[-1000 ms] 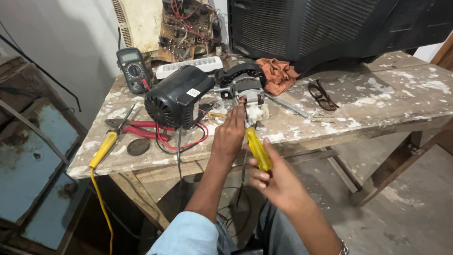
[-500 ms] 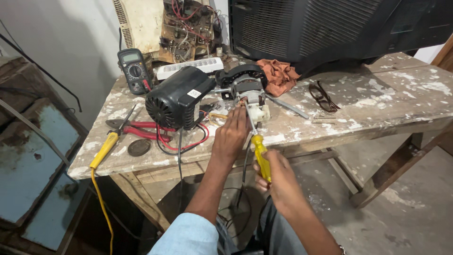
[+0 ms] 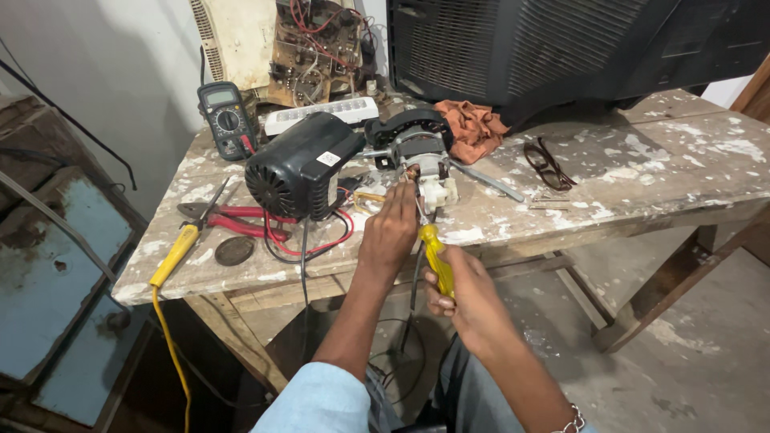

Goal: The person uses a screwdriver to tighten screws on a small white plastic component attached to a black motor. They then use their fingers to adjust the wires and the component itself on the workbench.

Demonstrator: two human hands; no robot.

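My left hand (image 3: 391, 232) reaches over the bench edge, its fingertips on the wired end of a small motor assembly (image 3: 417, 152) with a white connector block (image 3: 440, 192). My right hand (image 3: 465, 293) grips a yellow-handled screwdriver (image 3: 435, 258), its tip pointing up toward that connector. A black electric motor (image 3: 298, 167) lies just left of the assembly, with red and black wires (image 3: 313, 240) looping from it across the bench.
On the paint-spattered wooden bench (image 3: 642, 176) lie a multimeter (image 3: 227, 120), red-handled pliers (image 3: 228, 216), a yellow-handled tool (image 3: 176, 252), a white strip (image 3: 321, 116), an orange rag (image 3: 475, 127) and glasses (image 3: 547, 164). A large black set (image 3: 561, 44) and a circuit board (image 3: 313, 48) stand behind.
My right hand with the screwdriver has dropped slightly and shifted closer under my left hand. The left hand stays on the motor's wiring.
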